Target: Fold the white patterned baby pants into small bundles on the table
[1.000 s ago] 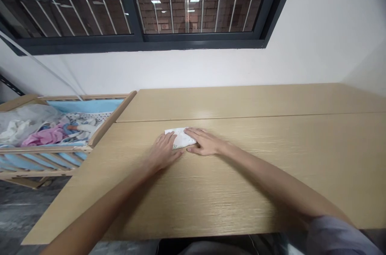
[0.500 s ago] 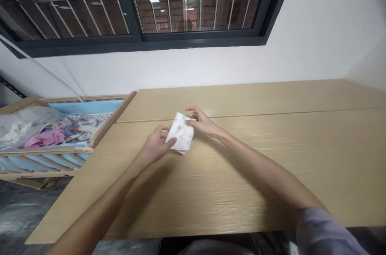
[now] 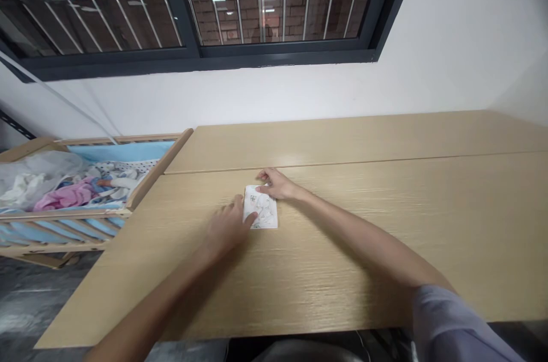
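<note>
A small folded white cloth [image 3: 264, 212] with a faint printed pattern is low over the wooden table [image 3: 342, 259], seemingly lying on it. My left hand [image 3: 229, 224], partly blurred, grips its left edge, with the thumb on top and the fingers along the side. At the upper edge my right hand [image 3: 276, 184] pinches the cloth between thumb and fingers. What lies beneath the cloth is hidden.
A wooden crib [image 3: 160, 171] with blue lining stands left of the table. In it lie a pink cloth [image 3: 68, 195], a doll's arm [image 3: 120, 182] and a clear plastic bag [image 3: 43, 171]. Behind the table are a white wall [image 3: 278, 93] and a barred window [image 3: 282, 53].
Both hands have brought the folded cloth down and slightly toward me, onto or close to the table. It has turned from tilted to nearly square with the table edge.
</note>
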The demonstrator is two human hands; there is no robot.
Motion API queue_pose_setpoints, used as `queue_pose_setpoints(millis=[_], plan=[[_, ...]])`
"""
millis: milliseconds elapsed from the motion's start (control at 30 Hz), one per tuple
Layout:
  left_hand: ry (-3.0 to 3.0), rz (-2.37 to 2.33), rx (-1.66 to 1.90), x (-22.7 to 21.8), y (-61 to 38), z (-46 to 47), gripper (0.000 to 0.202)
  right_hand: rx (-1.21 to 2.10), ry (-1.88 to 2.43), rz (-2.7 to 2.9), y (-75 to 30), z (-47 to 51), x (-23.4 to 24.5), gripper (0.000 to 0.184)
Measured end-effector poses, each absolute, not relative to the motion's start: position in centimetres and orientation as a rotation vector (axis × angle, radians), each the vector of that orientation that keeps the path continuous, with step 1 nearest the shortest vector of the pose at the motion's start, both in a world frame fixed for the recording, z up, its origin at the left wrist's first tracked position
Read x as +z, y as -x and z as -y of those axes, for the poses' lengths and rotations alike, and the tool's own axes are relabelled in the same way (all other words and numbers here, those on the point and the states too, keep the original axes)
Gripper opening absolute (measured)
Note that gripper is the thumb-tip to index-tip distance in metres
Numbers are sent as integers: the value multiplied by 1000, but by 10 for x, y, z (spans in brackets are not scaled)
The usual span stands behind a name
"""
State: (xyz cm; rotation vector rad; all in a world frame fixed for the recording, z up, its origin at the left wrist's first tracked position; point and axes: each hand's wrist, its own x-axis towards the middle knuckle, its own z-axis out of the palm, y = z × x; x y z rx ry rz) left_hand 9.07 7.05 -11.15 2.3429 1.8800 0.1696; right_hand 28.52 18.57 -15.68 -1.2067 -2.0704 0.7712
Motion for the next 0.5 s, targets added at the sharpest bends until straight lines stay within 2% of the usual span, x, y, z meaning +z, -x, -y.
queue_pose_setpoints(millis=[133, 267, 367, 500], plan=[[-2744, -1816, 195, -112, -103, -35, 43, 583, 1155, 2245, -287, -163, -130, 45], [-2856, -1548, 297, -132, -113, -11, 61, 549, 793, 2558, -280, -130, -117, 51], [-2881, -1507, 213, -142, -116, -7, 53, 588, 513, 2711, -273, -112, -125, 51], [-2873, -1515, 239, -147, -117, -9, 52, 664, 505, 2812, -275, -116, -140, 52]])
